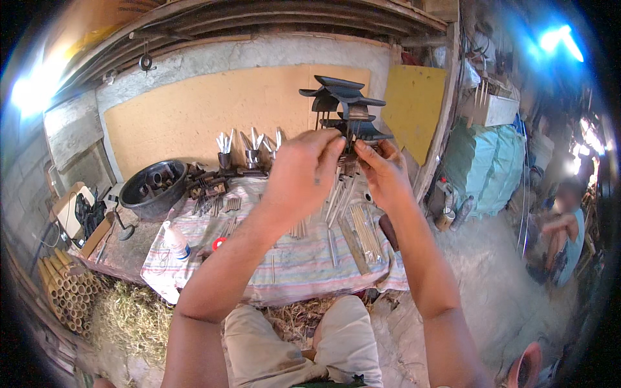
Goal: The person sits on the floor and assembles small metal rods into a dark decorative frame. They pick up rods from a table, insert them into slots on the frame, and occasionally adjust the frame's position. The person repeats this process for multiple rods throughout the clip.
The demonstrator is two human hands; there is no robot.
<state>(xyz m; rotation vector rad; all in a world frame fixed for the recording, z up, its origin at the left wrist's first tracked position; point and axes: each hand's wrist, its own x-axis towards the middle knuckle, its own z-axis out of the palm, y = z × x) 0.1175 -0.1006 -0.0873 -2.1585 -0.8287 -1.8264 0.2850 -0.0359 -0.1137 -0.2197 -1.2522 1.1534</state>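
Note:
A dark miniature house (343, 96) with curved, tiered roofs and thin posts is held up above the far side of the table. My right hand (387, 173) grips it low down, thumb and fingers closed around its base. From the left, my left hand (305, 165) is closed, its fingertips pinched against the lower posts. What lies between those fingertips is hidden. Under my hands, a bundle of thin bamboo sticks (366, 233) rests beside a flat wooden strip (352, 244) on the striped cloth (301, 277).
A black basin (132, 202) of dark pieces stands at the table's left. Cups of knife-like tools (224, 158) line the back wall. A white bottle (176, 240) and red tape roll (220, 244) sit nearer. Bamboo tubes (65, 294) are stacked lower left; a person (568, 239) sits far right.

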